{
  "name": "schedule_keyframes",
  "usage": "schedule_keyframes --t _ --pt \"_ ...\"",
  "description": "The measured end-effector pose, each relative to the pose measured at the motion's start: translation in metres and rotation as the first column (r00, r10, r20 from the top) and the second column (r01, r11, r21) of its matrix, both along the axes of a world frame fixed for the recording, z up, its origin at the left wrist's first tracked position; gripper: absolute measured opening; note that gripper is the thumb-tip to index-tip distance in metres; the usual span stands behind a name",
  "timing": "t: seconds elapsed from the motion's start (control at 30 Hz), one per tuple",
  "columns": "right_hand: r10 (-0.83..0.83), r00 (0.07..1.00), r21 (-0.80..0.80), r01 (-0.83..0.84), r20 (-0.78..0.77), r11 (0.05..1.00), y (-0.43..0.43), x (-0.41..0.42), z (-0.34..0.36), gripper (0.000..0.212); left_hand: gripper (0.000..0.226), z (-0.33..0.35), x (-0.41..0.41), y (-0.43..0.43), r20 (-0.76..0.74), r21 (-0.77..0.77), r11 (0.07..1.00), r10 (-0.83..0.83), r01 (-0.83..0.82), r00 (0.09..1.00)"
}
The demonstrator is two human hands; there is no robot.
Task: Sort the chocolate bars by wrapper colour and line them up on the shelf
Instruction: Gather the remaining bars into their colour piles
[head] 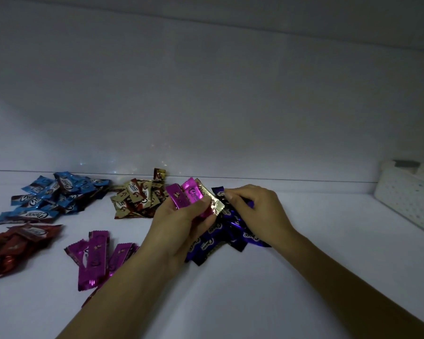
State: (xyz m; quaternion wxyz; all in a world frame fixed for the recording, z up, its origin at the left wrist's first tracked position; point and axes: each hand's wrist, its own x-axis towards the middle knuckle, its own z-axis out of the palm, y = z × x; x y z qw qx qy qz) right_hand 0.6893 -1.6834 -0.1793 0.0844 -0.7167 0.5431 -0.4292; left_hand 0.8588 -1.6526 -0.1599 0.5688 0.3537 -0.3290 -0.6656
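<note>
On the white shelf (230,277) lie piles of chocolate bars sorted by wrapper: blue bars (52,196) at the far left, gold bars (135,199) behind the middle, red bars (12,245) at the near left, magenta bars (98,258) in front. My left hand (179,223) grips two magenta bars (184,195) and a gold bar (212,200), fanned upward. My right hand (252,209) has its fingers curled on a dark purple bar (220,192) at the top of the dark purple pile (220,236).
A white perforated basket (406,194) stands at the right edge of the shelf. The white back wall (206,106) rises just behind the piles. Bare shelf surface lies in front and between the purple pile and the basket.
</note>
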Motion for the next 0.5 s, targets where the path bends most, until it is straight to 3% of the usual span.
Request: schedule_keyframes --t 0.13,0.3,0.4,0.5 --pt "-0.009 1.000 -0.043 0.010 0.024 0.999 0.007 0.002 0.005 0.024 0.021 -0.001 -0.001 0.001 0.048 -0.046 0.999 -0.026 0.028 0.999" --pt "0.145 0.925 0.022 -0.163 0.350 0.986 0.024 0.014 0.020 0.021 0.018 0.000 -0.002 0.004 0.093 -0.141 0.982 -0.115 0.127 0.989" --pt "0.192 0.911 0.022 -0.215 0.365 0.976 0.029 0.018 0.026 0.017 0.016 0.001 -0.001 0.004 0.140 -0.171 0.976 -0.112 0.136 0.984" --pt "0.137 0.883 0.023 -0.164 0.448 0.986 0.030 0.018 0.027 0.015 0.014 0.000 0.000 0.002 0.153 -0.163 0.983 -0.063 0.088 0.986"
